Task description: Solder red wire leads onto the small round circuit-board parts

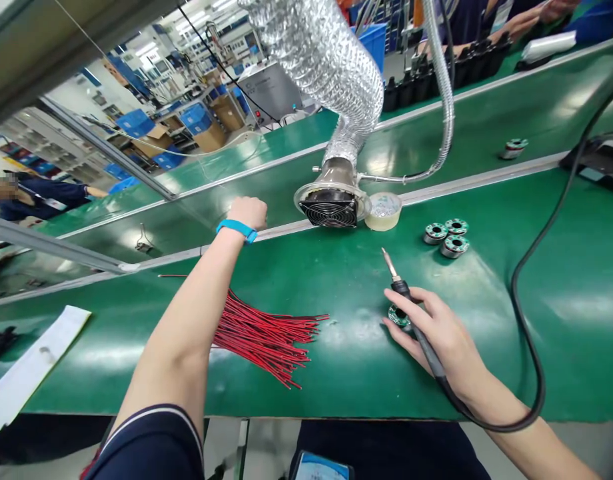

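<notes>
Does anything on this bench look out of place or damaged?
Nothing looks spilled or broken. One red wire sticks out to the left, apart from the fanned bundle, so it looks stray, though the left forearm hides where it leads.

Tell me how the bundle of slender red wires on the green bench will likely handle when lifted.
The slender red wires will probably droop at the ends, being long and thin. Some may slip out, since their right-hand ends lie fanned on the green bench with no tie visible.
</notes>
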A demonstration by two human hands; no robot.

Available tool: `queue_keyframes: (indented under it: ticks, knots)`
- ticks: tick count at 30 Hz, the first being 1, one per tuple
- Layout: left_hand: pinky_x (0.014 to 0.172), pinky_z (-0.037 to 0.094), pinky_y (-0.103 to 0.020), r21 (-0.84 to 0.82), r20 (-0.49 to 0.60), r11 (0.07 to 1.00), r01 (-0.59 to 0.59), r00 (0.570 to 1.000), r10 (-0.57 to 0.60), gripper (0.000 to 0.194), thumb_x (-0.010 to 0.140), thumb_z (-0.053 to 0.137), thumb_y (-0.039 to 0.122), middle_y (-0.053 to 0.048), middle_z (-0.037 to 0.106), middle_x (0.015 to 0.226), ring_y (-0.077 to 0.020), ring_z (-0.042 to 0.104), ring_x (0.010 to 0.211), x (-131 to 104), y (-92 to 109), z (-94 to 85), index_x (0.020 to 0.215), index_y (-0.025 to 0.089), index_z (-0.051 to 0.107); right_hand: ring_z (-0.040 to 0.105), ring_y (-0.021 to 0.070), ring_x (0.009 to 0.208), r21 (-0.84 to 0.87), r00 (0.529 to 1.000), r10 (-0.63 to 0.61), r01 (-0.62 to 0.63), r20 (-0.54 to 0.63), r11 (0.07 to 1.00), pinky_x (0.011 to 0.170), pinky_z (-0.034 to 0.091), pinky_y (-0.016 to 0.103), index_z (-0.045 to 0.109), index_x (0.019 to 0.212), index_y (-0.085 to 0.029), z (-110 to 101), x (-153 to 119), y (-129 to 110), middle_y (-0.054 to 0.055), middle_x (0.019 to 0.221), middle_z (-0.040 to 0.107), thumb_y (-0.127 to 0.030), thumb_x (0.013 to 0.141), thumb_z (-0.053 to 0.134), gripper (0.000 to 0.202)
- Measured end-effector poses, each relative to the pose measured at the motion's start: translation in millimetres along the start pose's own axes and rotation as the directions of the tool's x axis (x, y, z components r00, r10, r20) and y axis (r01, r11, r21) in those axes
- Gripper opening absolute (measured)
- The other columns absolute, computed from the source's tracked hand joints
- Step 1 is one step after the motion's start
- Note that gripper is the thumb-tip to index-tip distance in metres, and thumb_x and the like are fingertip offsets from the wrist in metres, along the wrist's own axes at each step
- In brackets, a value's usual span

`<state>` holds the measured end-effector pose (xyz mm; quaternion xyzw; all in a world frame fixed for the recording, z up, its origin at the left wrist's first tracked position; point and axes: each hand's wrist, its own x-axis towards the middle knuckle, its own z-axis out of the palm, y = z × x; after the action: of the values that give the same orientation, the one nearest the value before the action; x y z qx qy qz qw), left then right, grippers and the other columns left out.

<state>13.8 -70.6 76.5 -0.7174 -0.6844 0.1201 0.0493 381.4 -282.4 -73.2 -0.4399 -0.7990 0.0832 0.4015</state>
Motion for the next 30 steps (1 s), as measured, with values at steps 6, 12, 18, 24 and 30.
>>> queue_keyframes:
  ticks: [6, 12, 18, 24, 30]
  knots:
    - [0.110, 0.029, -0.049, -0.025, -0.116, 1.000, 0.008, 0.993, -0.011, 0.040, 0.098, 0.057, 0.023, -0.024, 0.062, 0.139, -0.0353, 0.048, 0.131, -1.1, 1.4, 52.3, 0.136, 0.008, 0.061, 0.072, 0.0190, 0.085, -0.032, 0.999, 0.046, -0.047, -0.018, 0.998, 0.074, 0.063, 0.034, 0.058, 0.147, -0.029, -3.5, 0.2, -0.7, 0.011, 0.123, 0.064, -0.026, 0.100, 0.066, 0.048]
    - [0.095, 0.047, -0.035, -0.500, -0.180, 0.797, -0.340, 0.941, 0.288, 0.021, 0.102, 0.061, 0.035, -0.010, 0.073, 0.104, -0.0238, 0.065, 0.101, -94.8, 41.8, 62.3, 0.097, 0.018, 0.073, 0.073, 0.0177, 0.088, 0.053, 0.999, 0.047, -0.047, 0.006, 0.997, 0.077, 0.064, 0.032, 0.058, 0.147, -0.027, -3.0, -1.6, -1.8, 0.011, 0.124, 0.062, -0.023, 0.102, 0.064, 0.046]
    - [0.069, 0.044, -0.027, -0.696, -0.024, 0.615, -0.372, 0.867, 0.498, 0.021, 0.098, 0.067, 0.032, -0.001, 0.065, 0.083, -0.0146, 0.059, 0.072, -173.4, 84.3, 73.3, 0.081, 0.021, 0.068, 0.071, 0.0170, 0.093, 0.149, 0.999, 0.031, -0.037, 0.044, 0.988, 0.081, 0.064, 0.032, 0.055, 0.150, -0.027, -0.7, -0.8, -6.4, 0.011, 0.126, 0.060, -0.023, 0.101, 0.064, 0.049]
    - [0.074, 0.047, -0.028, -0.783, -0.118, 0.521, -0.341, 0.903, 0.414, 0.023, 0.099, 0.064, 0.033, -0.002, 0.065, 0.085, -0.0161, 0.060, 0.080, -170.0, 91.2, 70.2, 0.080, 0.020, 0.067, 0.069, 0.0222, 0.106, 0.135, 0.996, 0.088, -0.090, 0.023, 0.987, 0.092, 0.064, 0.041, 0.053, 0.151, -0.027, -0.6, 0.8, -12.6, 0.012, 0.126, 0.059, -0.027, 0.100, 0.067, 0.053]
    - [0.064, 0.051, -0.026, -0.959, -0.134, 0.223, -0.176, 0.972, 0.193, 0.025, 0.102, 0.061, 0.041, -0.001, 0.066, 0.076, -0.0139, 0.063, 0.065, -175.4, 114.9, 50.8, 0.088, 0.020, 0.061, 0.069, 0.0183, 0.101, 0.265, 0.992, 0.115, -0.123, 0.044, 0.956, 0.090, 0.063, 0.035, 0.051, 0.151, -0.028, 2.2, 3.3, -19.8, 0.011, 0.125, 0.058, -0.018, 0.101, 0.060, 0.053]
